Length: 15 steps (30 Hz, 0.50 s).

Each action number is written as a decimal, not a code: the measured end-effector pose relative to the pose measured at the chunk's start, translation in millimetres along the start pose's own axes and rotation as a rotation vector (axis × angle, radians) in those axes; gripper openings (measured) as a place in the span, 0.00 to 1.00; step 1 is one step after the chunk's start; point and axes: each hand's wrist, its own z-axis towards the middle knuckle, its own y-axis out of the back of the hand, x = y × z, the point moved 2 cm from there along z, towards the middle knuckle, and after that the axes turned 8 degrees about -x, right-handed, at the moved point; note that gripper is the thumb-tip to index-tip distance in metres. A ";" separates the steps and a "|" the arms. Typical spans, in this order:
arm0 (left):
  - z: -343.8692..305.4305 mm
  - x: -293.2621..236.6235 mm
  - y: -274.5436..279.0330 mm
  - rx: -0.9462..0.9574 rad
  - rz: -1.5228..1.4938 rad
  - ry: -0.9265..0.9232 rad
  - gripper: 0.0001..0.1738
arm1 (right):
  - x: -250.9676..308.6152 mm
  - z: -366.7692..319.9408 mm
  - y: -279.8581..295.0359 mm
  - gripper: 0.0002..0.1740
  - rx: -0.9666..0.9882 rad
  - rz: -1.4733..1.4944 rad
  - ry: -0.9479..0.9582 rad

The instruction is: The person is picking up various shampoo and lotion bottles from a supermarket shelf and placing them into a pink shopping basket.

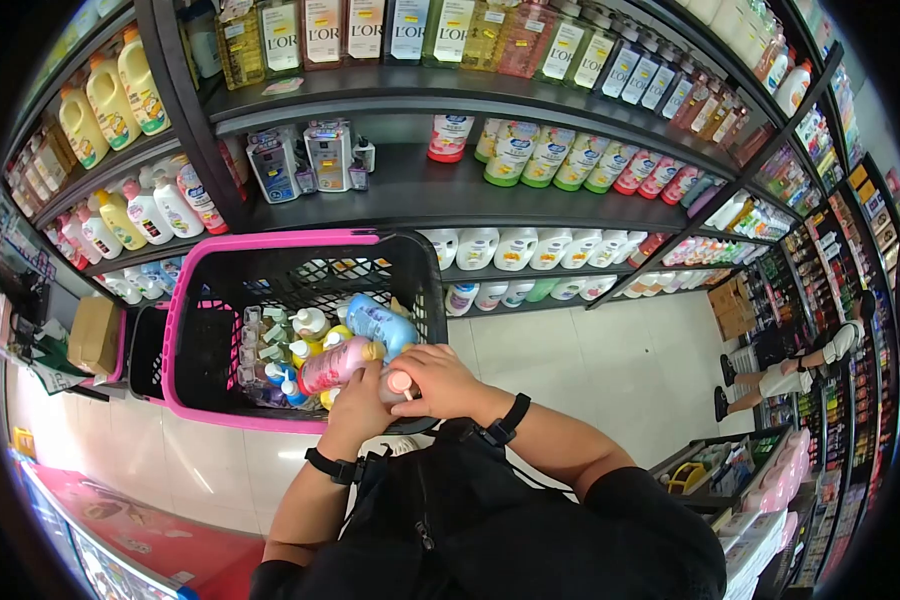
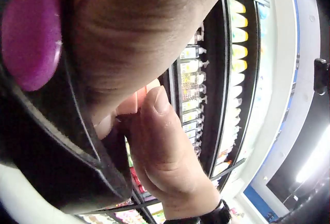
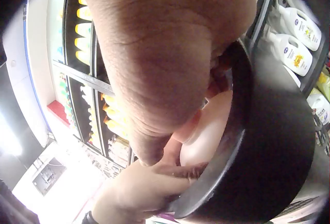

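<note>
Both hands meet at the near right corner of a black shopping basket (image 1: 420, 262) with a pink handle (image 1: 176, 330). Between them is a pale pink bottle (image 3: 209, 131) with a peach cap (image 1: 399, 381). My left hand (image 1: 358, 408) grips its body from the left. My right hand (image 1: 442, 382) holds it from the right, thumb beside the cap; the palms hide much of the bottle. Just beyond the fingers, a pink bottle (image 1: 332, 368) and a light blue bottle (image 1: 378, 322) lie on top of other bottles in the basket.
Dark shelves (image 1: 370, 205) full of bottles stand behind the basket. Clear small bottles (image 1: 260, 340) fill its left side. A cardboard box (image 1: 96, 335) stands at left, a red-fronted case (image 1: 160, 515) at lower left. Another person (image 1: 820, 360) is in the aisle at right.
</note>
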 end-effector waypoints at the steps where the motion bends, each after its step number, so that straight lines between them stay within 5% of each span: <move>1: -0.4 1.1 0.8 -0.002 -0.010 -0.001 0.50 | 0.6 0.1 0.4 0.38 0.016 -0.001 -0.015; 15: 0.7 -3.0 0.4 -0.037 0.068 -0.012 0.47 | 5.9 -0.4 4.8 0.35 0.021 0.013 -0.012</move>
